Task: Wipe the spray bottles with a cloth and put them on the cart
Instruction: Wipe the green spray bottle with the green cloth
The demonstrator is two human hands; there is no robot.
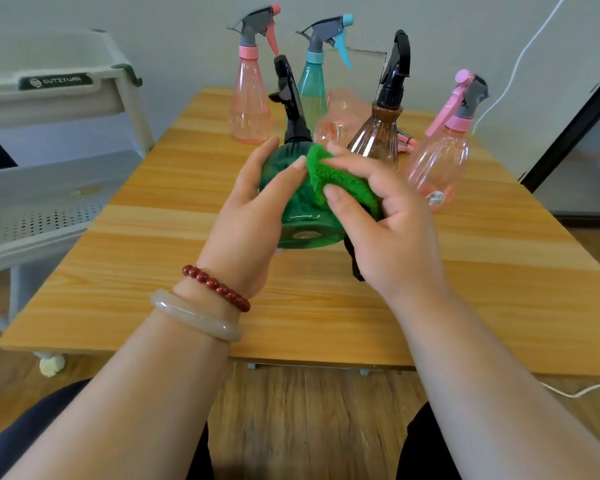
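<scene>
Head view. Left hand (253, 202), fingers curled round the body of the green spray bottle (300, 221), holds it tilted above the table (153, 244), base toward the camera. Right hand (392, 233) — thumb and fingertips pinching the green cloth (340, 181) against the bottle's side. Cart (59, 95) at left — apart from the bottle.

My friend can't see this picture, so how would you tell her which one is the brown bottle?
Look at the wooden table. Just behind the right hand, which holds a green cloth, stands the brown bottle. It is the only brown one, ribbed, with a black sprayer on top; the pink bottle stands to its right.
</scene>
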